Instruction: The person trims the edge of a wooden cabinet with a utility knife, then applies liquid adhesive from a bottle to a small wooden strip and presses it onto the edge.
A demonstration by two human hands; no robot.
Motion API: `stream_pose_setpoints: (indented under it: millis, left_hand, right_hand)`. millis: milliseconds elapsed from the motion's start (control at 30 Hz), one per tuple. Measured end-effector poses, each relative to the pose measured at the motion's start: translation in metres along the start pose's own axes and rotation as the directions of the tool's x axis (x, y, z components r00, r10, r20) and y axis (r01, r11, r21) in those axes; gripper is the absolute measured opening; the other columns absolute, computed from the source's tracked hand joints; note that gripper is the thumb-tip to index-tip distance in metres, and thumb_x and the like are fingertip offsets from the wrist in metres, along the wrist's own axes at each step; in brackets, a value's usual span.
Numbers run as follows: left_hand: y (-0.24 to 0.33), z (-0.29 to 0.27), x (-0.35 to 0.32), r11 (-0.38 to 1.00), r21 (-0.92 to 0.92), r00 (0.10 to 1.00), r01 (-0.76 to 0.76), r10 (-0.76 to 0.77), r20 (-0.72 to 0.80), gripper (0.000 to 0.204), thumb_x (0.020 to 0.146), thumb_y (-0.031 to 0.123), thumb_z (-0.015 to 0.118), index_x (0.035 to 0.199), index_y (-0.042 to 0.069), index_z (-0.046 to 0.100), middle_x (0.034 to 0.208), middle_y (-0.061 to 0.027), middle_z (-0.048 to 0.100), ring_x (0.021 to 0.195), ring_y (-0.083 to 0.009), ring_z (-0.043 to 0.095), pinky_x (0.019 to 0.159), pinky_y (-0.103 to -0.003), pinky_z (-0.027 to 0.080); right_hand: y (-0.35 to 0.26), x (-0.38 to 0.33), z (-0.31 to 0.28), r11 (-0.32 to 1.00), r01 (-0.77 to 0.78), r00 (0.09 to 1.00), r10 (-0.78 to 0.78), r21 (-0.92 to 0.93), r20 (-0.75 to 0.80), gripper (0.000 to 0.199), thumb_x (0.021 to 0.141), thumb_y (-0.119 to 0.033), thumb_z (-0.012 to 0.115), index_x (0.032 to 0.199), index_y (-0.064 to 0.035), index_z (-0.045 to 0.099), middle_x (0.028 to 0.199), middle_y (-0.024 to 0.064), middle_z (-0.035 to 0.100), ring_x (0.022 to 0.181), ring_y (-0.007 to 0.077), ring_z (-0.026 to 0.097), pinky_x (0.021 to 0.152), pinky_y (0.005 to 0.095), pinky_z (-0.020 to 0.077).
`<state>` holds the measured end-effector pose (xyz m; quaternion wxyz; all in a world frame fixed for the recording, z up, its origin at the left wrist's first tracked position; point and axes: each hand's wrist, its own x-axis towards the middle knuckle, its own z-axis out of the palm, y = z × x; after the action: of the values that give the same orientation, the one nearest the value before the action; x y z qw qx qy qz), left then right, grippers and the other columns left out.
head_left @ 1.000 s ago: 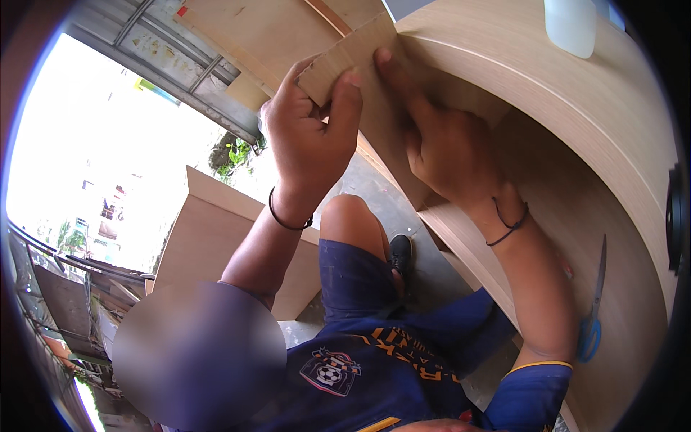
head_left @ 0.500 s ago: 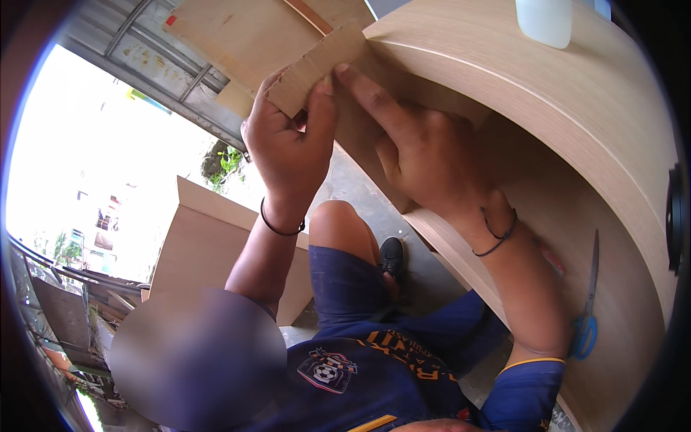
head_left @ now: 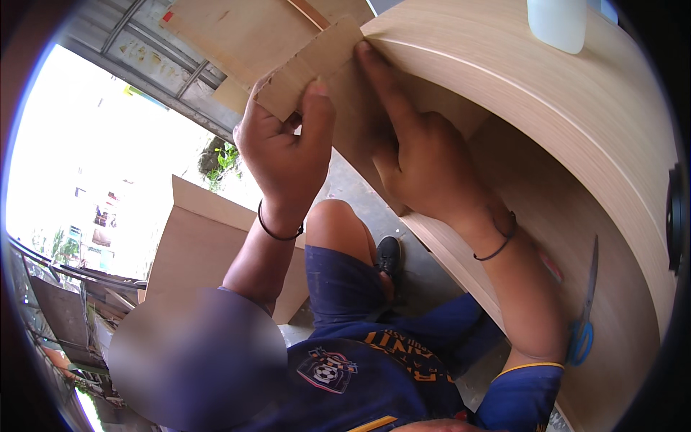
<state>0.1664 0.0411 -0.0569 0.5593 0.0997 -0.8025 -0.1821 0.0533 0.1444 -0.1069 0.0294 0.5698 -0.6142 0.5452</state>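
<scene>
My left hand (head_left: 284,158) pinches a flat tan piece of cardboard (head_left: 306,68) with a ragged edge, thumb on its near face. The cardboard's far end meets the corner of a curved light-wood panel (head_left: 497,57). My right hand (head_left: 435,169) has its index finger stretched out, the tip at that corner beside the cardboard. Its thumb stands apart, its other fingers are partly hidden, and I see nothing held in it. Below the right forearm lie scissors (head_left: 581,331) with blue handles, on the wooden surface inside the curve.
A whitish translucent container (head_left: 558,29) stands on top of the curved panel. A small red object (head_left: 551,268) lies near the scissors, partly behind my forearm. To the left stands a large brown board or box (head_left: 216,252). Wooden sheets (head_left: 237,36) lean at the back.
My right index finger has slid up and away along the cardboard to the panel's corner. My left hand and the cardboard have shifted slightly left, with the left thumb straighter.
</scene>
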Motion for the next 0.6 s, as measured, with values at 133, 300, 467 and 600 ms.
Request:
stream_pose_setpoints:
  millis: [133, 300, 467, 600]
  left_hand:
    - [0.0, 0.0, 0.0, 1.0, -0.017, 1.0, 0.021, -0.021, 0.009, 0.017, 0.087, 0.006, 0.066, 0.099, -0.006, 0.063, 0.081, -0.0047, 0.066, 0.071, -0.0036, 0.059, 0.062, -0.02, 0.052]
    - [0.0, 0.002, 0.001, 0.943, -0.286, 0.985, 0.168, -0.172, 0.011, 0.015, 0.087, 0.003, 0.065, 0.099, -0.006, 0.062, 0.078, -0.002, 0.064, 0.066, -0.0022, 0.055, 0.06, -0.019, 0.047]
    - [0.001, 0.004, -0.009, 0.957, -0.194, 0.977, 0.214, -0.208, 0.048, 0.018, 0.088, 0.008, 0.062, 0.098, -0.006, 0.064, 0.091, -0.0051, 0.065, 0.082, -0.0098, 0.055, 0.074, -0.023, 0.043]
    - [0.009, 0.015, -0.007, 0.913, -0.346, 0.974, 0.214, -0.226, 0.005, 0.01, 0.088, 0.005, 0.063, 0.093, -0.004, 0.061, 0.07, 0.0034, 0.056, 0.06, -0.0009, 0.046, 0.052, -0.019, 0.034]
  right_hand:
    - [0.006, -0.001, -0.003, 0.989, 0.081, 0.996, -0.077, 0.125, -0.04, 0.085, 0.074, 0.001, 0.054, 0.152, -0.0182, 0.025, 0.07, 0.0206, 0.06, 0.06, 0.0312, 0.06, 0.066, 0.0423, 0.0516]
    - [0.001, -0.001, -0.016, 0.993, 0.113, 0.992, -0.111, 0.032, -0.058, 0.079, 0.073, 0.005, 0.05, 0.149, -0.0151, 0.035, 0.08, 0.019, 0.062, 0.065, 0.0226, 0.058, 0.074, 0.036, 0.05]
    - [0.0, -0.001, -0.022, 0.994, 0.091, 0.996, -0.09, 0.061, -0.02, 0.077, 0.073, 0.005, 0.05, 0.147, -0.0129, 0.038, 0.105, 0.0231, 0.061, 0.082, 0.0293, 0.06, 0.085, 0.039, 0.0478]
    - [0.004, 0.001, -0.019, 0.982, 0.177, 0.978, -0.182, -0.059, -0.102, 0.076, 0.072, 0.003, 0.051, 0.145, -0.0135, 0.04, 0.085, 0.0219, 0.061, 0.071, 0.0341, 0.06, 0.077, 0.0429, 0.0496]
